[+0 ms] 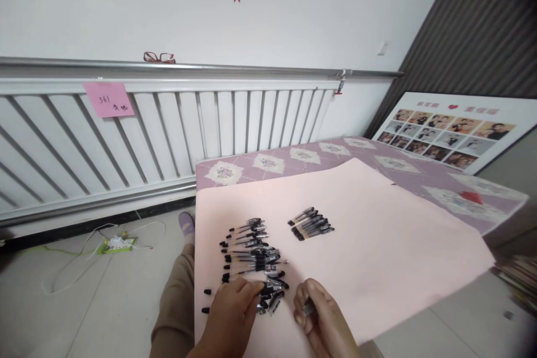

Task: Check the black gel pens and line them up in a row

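Note:
A row of gel pens and loose pen parts (251, 257) lies along the left side of a pink sheet (398, 246), their black ends pointing left. My left hand (232, 313) is over the near end of the row, thumb and fingertips closed on a black pen part (268, 286) there. To the right, just off the row, my right hand (321, 313) is curled round a short dark pen piece (309, 307); most of it is hidden in the fingers. Farther back on the sheet, a neat bunch of pens (311, 225) lies side by side.
The sheet covers a table with a purple patterned cloth (289, 162). Behind it stand a white radiator (235, 117) and a pipe with glasses (159, 57) on it. A photo board (444, 131) leans at the right. A power strip (117, 244) with cables lies on the floor.

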Motion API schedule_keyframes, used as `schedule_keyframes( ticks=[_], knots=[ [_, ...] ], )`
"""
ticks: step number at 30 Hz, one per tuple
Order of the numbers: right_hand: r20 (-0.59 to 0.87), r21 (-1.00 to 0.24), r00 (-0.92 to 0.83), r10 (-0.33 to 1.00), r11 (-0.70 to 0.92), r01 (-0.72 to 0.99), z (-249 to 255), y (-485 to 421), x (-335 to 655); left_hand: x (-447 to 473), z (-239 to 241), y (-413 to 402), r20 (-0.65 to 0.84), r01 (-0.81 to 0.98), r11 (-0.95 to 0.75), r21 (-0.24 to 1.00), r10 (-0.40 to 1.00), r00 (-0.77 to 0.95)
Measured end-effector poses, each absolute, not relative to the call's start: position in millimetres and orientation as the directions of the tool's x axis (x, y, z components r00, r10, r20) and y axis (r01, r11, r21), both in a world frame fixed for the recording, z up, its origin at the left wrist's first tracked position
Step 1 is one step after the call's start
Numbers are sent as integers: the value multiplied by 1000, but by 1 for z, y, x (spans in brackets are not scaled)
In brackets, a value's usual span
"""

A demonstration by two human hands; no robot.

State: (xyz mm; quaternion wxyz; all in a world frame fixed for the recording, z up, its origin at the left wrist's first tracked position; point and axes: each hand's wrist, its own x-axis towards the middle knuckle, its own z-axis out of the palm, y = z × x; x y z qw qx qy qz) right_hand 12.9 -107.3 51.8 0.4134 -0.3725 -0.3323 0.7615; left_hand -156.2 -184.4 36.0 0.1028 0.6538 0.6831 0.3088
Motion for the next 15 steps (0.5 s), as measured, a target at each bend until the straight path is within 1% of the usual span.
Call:
schedule_keyframes(
  ticks=[3, 5, 7, 10, 12, 15],
  knots=[
    [-372, -782, -417, 829, -522, -340, 52, -117, 1, -155, 33, -185, 287, 840, -61, 540, 951, -115],
    [-352, -803, -424, 835, -502, -321, 48, -120, -4, -155, 31, -186, 307, 852, -60, 520, 944, -120],
    [-297, -866, -414, 860, -426, -263, 43, -120, -6, -155, 31, -187, 323, 865, -59, 499, 938, -123],
    [-218, -964, -396, 892, -259, -52, 36, -120, -6, -154, 30, -187, 363, 882, -74, 466, 925, -114],
    [-175, -985, -391, 904, -155, 81, 35, -119, -6, -153, 30, -188, 388, 890, -82, 448, 915, -111],
    [-131, -982, -403, 906, -62, 179, 38, -120, -6, -151, 32, -188, 411, 896, -101, 432, 907, -96]
  ],
)
